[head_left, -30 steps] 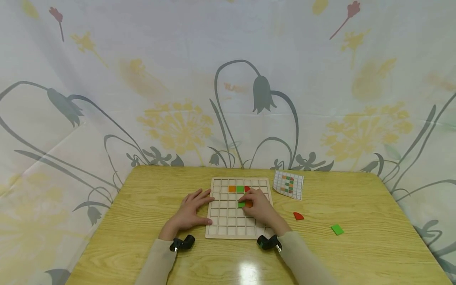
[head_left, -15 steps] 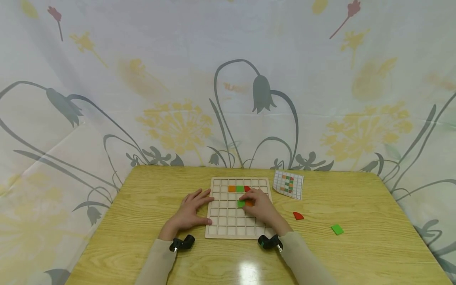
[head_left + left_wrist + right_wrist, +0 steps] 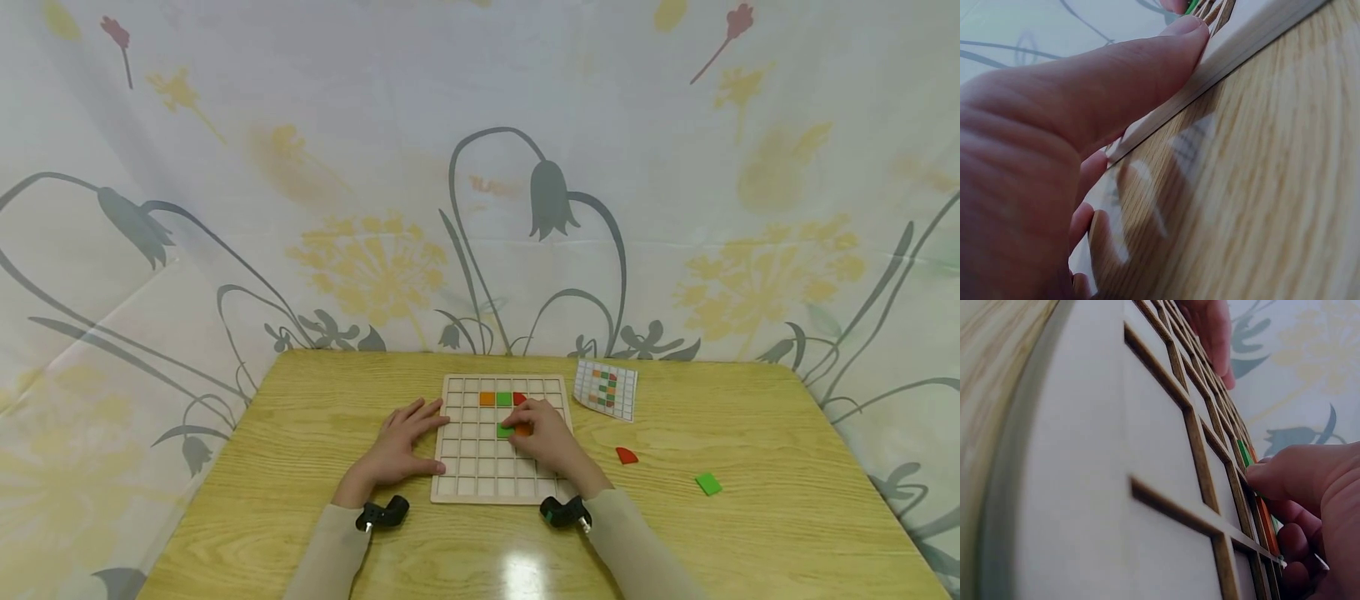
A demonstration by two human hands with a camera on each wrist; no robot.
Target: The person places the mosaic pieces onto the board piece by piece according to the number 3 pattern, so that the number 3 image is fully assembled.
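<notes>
"While I watch from far off, what could go wrong on that board (image 3: 468, 467)?"

"Near the middle of the head view, I see the right hand (image 3: 549, 435) with bent fingers, thumb and forefinger pinching a green tile (image 3: 502, 432) over the board. If they press unevenly, I'd expect it to tip on a grid ridge; if they drift, they could nudge the orange tile (image 3: 523, 430) just beside it, partly hidden under the fingers."

"And my other side?"

"Left of centre, the left hand (image 3: 401, 446) is loosely spread, gripping nothing, its thumb touching the board's left rim. Should that pressure be light, I judge the board could slide across the bench (image 3: 757, 417)."

"Any brand or writing?"

"None I can read. Right of centre, the card (image 3: 606, 390) shows a grid with coloured blocks. Upper middle, an orange smudge (image 3: 495, 185) on the backdrop (image 3: 667, 125) may be lettering, but it's too faint."
</notes>
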